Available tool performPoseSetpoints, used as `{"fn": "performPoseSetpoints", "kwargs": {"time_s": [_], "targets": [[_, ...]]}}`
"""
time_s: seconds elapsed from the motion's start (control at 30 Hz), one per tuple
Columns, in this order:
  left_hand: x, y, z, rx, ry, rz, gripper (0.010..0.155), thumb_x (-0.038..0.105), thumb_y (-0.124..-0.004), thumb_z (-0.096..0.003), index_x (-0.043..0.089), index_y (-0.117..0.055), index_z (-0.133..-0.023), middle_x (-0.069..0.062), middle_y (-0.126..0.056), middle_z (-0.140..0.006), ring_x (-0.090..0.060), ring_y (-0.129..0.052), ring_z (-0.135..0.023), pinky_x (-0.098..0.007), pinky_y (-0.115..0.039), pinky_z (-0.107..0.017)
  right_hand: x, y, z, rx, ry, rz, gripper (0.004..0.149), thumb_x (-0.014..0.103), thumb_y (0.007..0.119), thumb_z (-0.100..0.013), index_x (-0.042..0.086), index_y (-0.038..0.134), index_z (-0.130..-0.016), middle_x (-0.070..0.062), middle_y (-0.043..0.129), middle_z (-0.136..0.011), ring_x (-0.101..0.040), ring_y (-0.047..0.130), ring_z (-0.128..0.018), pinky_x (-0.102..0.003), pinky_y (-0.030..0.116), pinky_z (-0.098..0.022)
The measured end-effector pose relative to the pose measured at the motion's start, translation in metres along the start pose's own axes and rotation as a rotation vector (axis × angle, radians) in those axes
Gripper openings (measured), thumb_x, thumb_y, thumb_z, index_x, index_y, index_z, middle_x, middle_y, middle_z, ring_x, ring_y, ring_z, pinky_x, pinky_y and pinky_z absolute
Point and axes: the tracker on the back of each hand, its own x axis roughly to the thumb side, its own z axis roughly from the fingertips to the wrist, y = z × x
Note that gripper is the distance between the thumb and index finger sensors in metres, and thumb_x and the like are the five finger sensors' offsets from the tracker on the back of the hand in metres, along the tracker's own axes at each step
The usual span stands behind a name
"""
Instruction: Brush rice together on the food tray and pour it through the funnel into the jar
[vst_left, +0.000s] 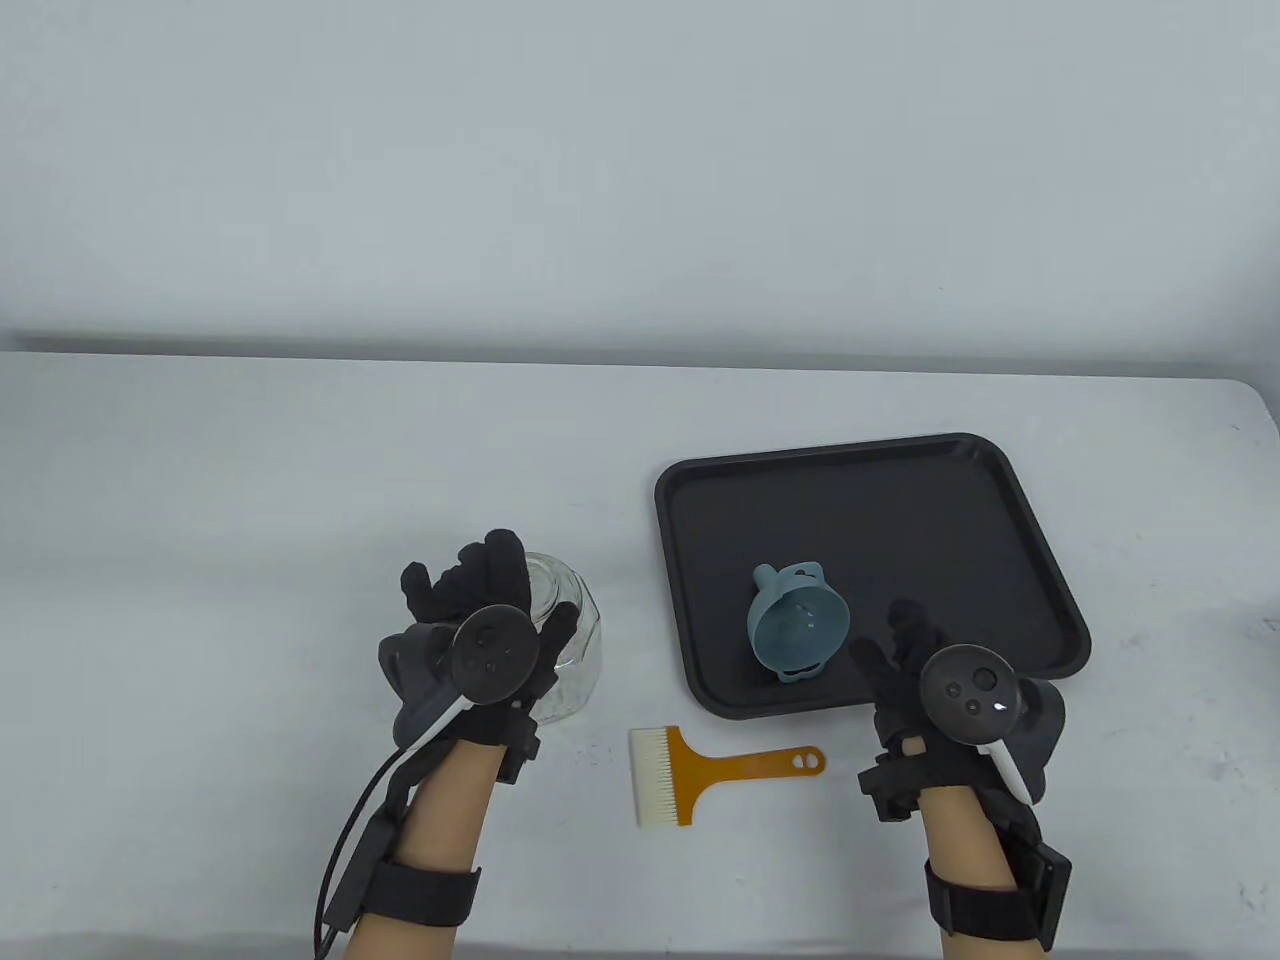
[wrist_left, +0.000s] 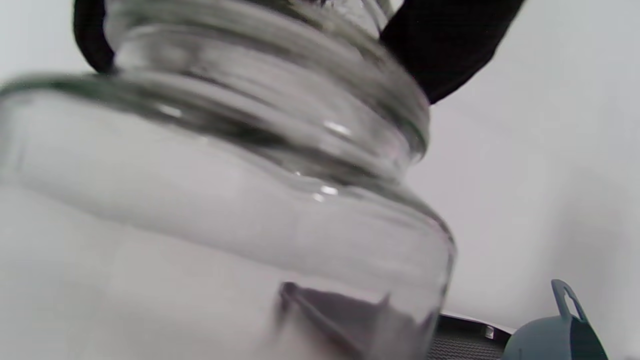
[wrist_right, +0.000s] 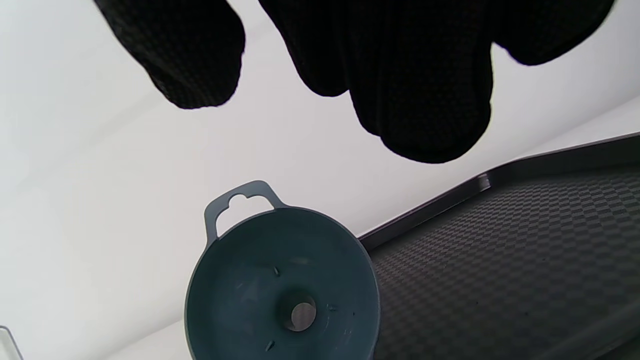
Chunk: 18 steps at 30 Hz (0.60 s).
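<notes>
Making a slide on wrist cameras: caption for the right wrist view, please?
Gloved right hand hovers open above the blue funnel lying on the black tray.

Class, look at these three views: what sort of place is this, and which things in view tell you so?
Probably a staged recording bench, not a working kitchen: a plain white table before a bare wall, props laid out singly, namely a glass jar, black food tray and brush, and both hands in sensor gloves.

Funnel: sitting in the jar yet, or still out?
Out. The funnel lies on the black tray; the jar stands apart, held by the left hand.
</notes>
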Motion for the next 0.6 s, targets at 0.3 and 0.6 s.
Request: {"fn": "performPoseSetpoints", "kwargs": {"time_s": [0.3,0.6], "targets": [[0.011,0.003,0.033,0.095,-0.159,-0.123,0.092,0.049,-0.071,-0.0533,-0.009,-0.031,-0.112,-0.048,-0.034,-0.107,-0.077,-0.042,-0.092,-0.087,-0.017,-0.059,0.027,0.011,0.008,0.065,-0.199,0.158,0.083,0.052,0.07,-0.05,0.004,0.034,-0.107,-0.036,0.042,-0.106,-0.066,0.049,-0.092,-0.081,0.034,-0.054],[0.03,-0.005,0.065,0.035,-0.298,-0.187,0.096,0.056,-0.065,-0.0537,-0.005,-0.022,-0.114,-0.044,-0.02,-0.112,-0.079,-0.023,-0.097,-0.088,-0.007,-0.056,0.063,0.034,0.024,0.137,-0.424,0.365,0.089,0.06,0.065,-0.05,0.009,0.021,-0.108,-0.033,0.023,-0.111,-0.066,0.026,-0.099,-0.084,0.019,-0.053]]}}
